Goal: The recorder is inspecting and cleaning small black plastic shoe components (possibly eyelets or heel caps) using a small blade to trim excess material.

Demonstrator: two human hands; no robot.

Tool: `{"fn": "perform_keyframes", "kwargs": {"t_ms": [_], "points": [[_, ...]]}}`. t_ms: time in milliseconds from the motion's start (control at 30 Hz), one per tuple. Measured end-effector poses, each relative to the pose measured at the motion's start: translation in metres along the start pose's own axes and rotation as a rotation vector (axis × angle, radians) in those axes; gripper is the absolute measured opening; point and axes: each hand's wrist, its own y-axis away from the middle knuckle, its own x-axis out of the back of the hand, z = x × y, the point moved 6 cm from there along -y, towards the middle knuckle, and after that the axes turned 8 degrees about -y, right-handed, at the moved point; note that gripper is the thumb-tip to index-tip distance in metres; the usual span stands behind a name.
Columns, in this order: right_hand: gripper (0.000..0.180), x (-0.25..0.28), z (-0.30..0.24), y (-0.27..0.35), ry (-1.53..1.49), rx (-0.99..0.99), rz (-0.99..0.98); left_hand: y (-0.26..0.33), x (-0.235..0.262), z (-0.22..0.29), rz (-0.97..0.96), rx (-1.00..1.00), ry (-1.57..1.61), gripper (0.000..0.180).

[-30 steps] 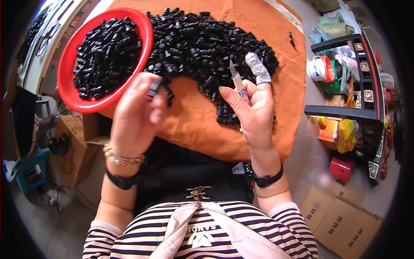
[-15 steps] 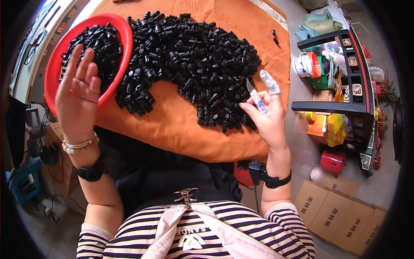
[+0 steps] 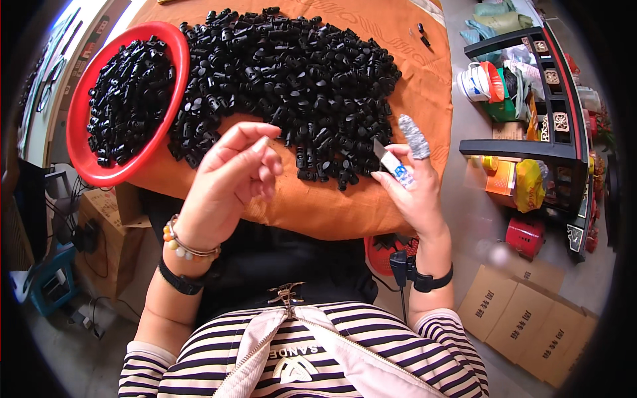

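Beside red bowl (image 3: 86,159), black parts (image 3: 298,73) (heaped), blade (image 3: 383,154)

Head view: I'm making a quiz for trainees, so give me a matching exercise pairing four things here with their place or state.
Things:
1. red bowl
2. small blade
3. beaded bracelet
4. loose black parts pile

Places or states:
A. on the left wrist
B. spread over the orange cloth
C. held in the right hand
D. at the table's left edge, holding black parts

Pairs: 1-D, 2-C, 3-A, 4-B
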Motion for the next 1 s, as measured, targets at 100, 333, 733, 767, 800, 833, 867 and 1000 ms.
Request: {"fn": "perform_keyframes", "kwargs": {"t_ms": [100,333,733,767,800,833,867,1000], "points": [[0.06,-0.006,-0.005,-0.009,-0.364,-0.012,0.055,0.001,-0.013,-0.013,-0.018,0.082,-0.032,0.023],[0.04,-0.053,-0.055,-0.015,-0.675,0.038,-0.047,0.001,-0.042,-0.02,-0.15,0.191,0.054,0.024],[0.065,-0.067,-0.077,-0.001,-0.828,0.173,-0.04,0.025,-0.041,-0.015,-0.106,0.133,0.251,0.015],[0.065,-0.065,-0.074,0.0,-0.834,0.172,-0.04,0.026,-0.04,-0.014,-0.131,0.121,0.251,0.015],[0.062,-0.067,-0.07,-0.001,-0.891,0.129,-0.107,0.026,-0.04,-0.012,-0.159,0.102,0.251,0.015],[0.059,-0.07,-0.067,-0.002,-0.946,0.085,-0.174,0.026,-0.039,-0.014,-0.159,0.104,0.249,0.015],[0.052,-0.071,-0.071,0.001,-0.985,0.026,-0.239,0.027,-0.038,-0.015,-0.153,0.102,0.276,0.015],[0.048,-0.079,-0.063,0.006,-0.928,0.027,-0.211,0.027,-0.036,-0.013,-0.097,0.089,0.282,0.014]]}}
